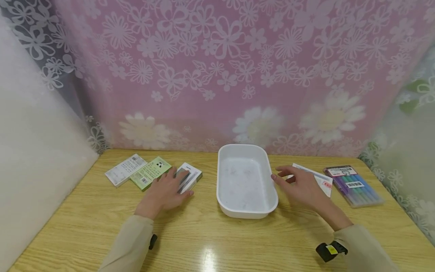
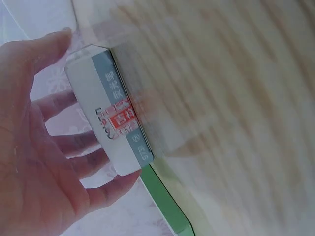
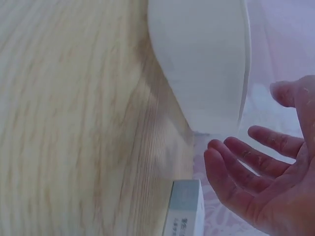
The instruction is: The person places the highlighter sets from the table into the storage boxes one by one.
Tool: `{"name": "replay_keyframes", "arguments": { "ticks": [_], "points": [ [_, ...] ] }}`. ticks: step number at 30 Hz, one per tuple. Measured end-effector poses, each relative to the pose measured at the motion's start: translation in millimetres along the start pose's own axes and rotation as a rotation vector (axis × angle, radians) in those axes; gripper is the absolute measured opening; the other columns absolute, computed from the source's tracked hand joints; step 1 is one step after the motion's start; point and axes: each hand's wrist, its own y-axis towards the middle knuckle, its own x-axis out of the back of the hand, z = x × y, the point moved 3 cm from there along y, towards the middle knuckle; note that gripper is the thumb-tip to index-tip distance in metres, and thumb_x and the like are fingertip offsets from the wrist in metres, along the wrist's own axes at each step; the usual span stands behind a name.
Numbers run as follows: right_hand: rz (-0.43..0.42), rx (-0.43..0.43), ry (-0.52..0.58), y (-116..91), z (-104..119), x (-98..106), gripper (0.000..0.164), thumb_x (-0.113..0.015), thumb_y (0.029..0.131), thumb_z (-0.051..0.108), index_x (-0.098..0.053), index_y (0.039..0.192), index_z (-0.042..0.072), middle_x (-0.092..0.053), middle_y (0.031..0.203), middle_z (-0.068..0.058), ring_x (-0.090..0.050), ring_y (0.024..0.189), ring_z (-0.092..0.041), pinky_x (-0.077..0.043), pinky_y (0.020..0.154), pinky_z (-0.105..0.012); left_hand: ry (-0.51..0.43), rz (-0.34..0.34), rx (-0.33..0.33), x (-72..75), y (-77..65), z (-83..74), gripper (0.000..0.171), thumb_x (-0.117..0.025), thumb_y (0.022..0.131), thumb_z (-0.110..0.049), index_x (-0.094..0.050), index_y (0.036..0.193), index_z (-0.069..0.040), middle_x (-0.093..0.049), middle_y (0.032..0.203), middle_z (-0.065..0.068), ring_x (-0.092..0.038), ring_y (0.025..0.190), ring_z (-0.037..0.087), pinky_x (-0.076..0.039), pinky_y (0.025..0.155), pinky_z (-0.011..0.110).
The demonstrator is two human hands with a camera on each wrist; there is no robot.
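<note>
Two hands (image 1: 164,193) (image 1: 301,186) | left over white-grey box (image 2: 101,110) | right beside white tub (image 1: 246,185)

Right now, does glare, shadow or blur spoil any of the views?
Head view: a bright glare patch on the table, below the white tub; left wrist: haze and smeared wood grain, though larger print on the grey-banded box is legible; right wrist: soft shadow along the tub, small print on the second box too blurred to read.
</note>
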Motion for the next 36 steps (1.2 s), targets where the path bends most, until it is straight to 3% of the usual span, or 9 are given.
{"name": "replay_keyframes", "arguments": {
  "ticks": [6, 11, 19, 24, 36],
  "points": [
    [0.116, -0.133, 0.296, 9, -8, -2, 0.057, -0.058, 0.103, 0.044, -0.055, 0.143, 0.004, -0.065, 0.131, -0.027, -0.075, 0.097, -0.029, -0.063, 0.072, -0.038, -0.011, -0.016, 0.0, 0.2, 7.2, 0.6, 0.064, -0.059, 0.1, -0.048, -0.043, 0.155, -0.021, -0.044, 0.153, 0.027, -0.053, 0.13, 0.049, -0.049, 0.092, 0.069],
    [0.201, -0.233, 0.438, 16, -12, -6, 0.061, -0.059, 0.103, 0.045, -0.05, 0.147, 0.004, -0.063, 0.135, -0.026, -0.075, 0.101, -0.027, -0.063, 0.08, -0.042, -0.06, -0.013, 0.031, -0.6, 10.3, 2.4, 0.064, -0.064, 0.097, -0.045, -0.046, 0.153, -0.023, -0.046, 0.148, 0.029, -0.057, 0.121, 0.044, -0.054, 0.08, 0.059],
    [0.253, -0.325, 0.572, 25, -11, -10, 0.062, -0.06, 0.103, 0.041, -0.047, 0.149, 0.001, -0.07, 0.124, -0.012, -0.074, 0.094, -0.018, -0.063, 0.079, -0.036, -0.081, -0.025, 0.047, -0.9, 12.5, 2.5, 0.063, -0.067, 0.094, -0.042, -0.048, 0.151, -0.024, -0.05, 0.139, 0.028, -0.058, 0.101, 0.037, -0.053, 0.069, 0.049],
    [0.27, -0.346, 0.626, 30, -13, -11, 0.06, -0.062, 0.102, 0.031, -0.045, 0.151, 0.0, -0.075, 0.112, -0.003, -0.074, 0.091, -0.016, -0.063, 0.077, -0.033, -0.077, -0.019, 0.063, -0.7, 12.9, 1.4, 0.063, -0.067, 0.093, -0.042, -0.046, 0.15, -0.025, -0.05, 0.138, 0.027, -0.057, 0.101, 0.035, -0.052, 0.072, 0.052],
    [0.309, -0.365, 0.727, 35, -16, -10, 0.061, -0.064, 0.1, 0.019, -0.04, 0.152, -0.003, -0.076, 0.1, 0.003, -0.074, 0.089, -0.014, -0.062, 0.076, -0.031, -0.073, -0.03, 0.076, 1.6, 13.1, -1.7, 0.062, -0.07, 0.091, -0.041, -0.048, 0.146, -0.026, -0.052, 0.136, 0.025, -0.058, 0.103, 0.036, -0.051, 0.075, 0.058]
  ]
}}
